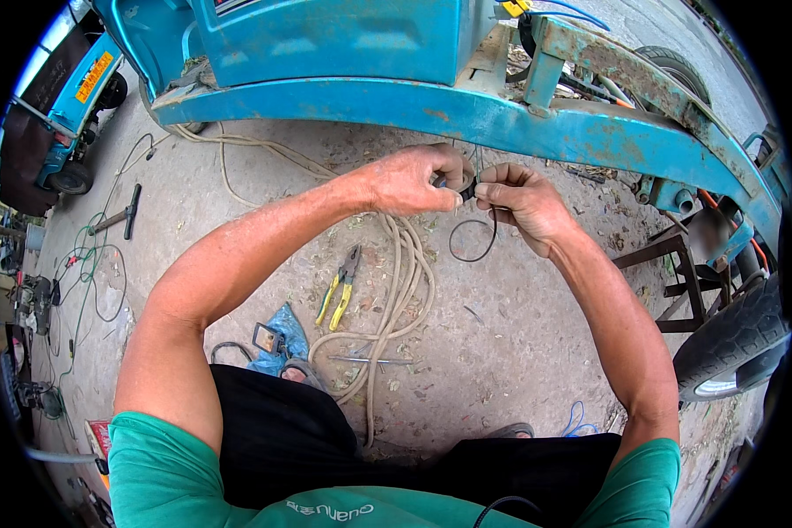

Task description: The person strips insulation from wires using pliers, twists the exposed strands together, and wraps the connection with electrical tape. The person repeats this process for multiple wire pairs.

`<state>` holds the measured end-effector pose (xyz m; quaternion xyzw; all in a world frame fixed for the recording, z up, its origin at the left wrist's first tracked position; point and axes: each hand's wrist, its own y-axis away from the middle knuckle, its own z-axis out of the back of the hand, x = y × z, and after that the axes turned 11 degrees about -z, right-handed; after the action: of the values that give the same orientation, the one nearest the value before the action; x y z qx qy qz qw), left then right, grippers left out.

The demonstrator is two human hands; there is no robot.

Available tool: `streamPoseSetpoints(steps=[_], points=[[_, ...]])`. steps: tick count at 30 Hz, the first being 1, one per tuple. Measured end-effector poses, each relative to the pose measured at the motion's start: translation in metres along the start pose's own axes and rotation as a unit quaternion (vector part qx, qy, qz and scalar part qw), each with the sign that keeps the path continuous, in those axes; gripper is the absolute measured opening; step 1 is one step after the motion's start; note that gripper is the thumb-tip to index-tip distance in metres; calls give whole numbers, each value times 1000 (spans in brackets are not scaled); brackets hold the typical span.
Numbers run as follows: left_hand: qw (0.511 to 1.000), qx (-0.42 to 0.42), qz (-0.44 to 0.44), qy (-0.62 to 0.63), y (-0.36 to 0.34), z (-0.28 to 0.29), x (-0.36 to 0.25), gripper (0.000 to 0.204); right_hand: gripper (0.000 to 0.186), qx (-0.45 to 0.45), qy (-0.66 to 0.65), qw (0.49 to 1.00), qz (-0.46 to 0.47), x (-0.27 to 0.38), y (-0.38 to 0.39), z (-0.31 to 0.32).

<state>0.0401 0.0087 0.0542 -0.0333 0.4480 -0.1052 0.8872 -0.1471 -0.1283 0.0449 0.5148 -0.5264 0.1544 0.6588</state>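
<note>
Just below the frame of a blue vehicle [343, 104], my two hands meet over a thin black cable [493, 236]. My left hand [416, 183] has its fingers closed by a small dark piece at the cable's upper end, partly covered by the fingertips. The thumb and fingers of my right hand [526, 204] pinch the cable close to that piece. From there the cable hangs in a loose loop. Thin wires run up from the fingertips toward the frame. On the ground below lie yellow-handled pliers [340, 287].
A beige hose [401, 286] winds over the concrete past a thin metal rod [370, 360] and a blue plastic bag [289, 327]. A hammer [132, 211] and green wires [86, 255] lie left. At right stand a brown metal stand [691, 280] and a tyre [737, 343].
</note>
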Motion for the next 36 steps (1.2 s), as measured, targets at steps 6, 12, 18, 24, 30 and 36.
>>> streamPoseSetpoints(steps=[6, 12, 18, 24, 30, 36], points=[[1000, -1, -9, -6, 0, -1, 0, 28, 14, -42, 89, 993, 64, -4, -5, 1], [1000, -8, -8, -24, 4, -2, 4, 28, 16, -119, 263, 934, 211, -7, 0, -8], [1000, -18, 3, 0, 3, -4, 0, 28, 19, -156, 349, 888, 257, -3, 9, -9], [997, -28, 57, 50, 4, -6, -3, 25, 13, -197, 402, 829, 334, -4, 7, -10], [995, -42, 61, 64, 6, -8, -7, 23, 14, -188, 402, 841, 310, 0, 9, -12], [999, -29, -3, 17, 11, -5, -2, 24, 20, -73, 283, 929, 228, -3, 0, -5]])
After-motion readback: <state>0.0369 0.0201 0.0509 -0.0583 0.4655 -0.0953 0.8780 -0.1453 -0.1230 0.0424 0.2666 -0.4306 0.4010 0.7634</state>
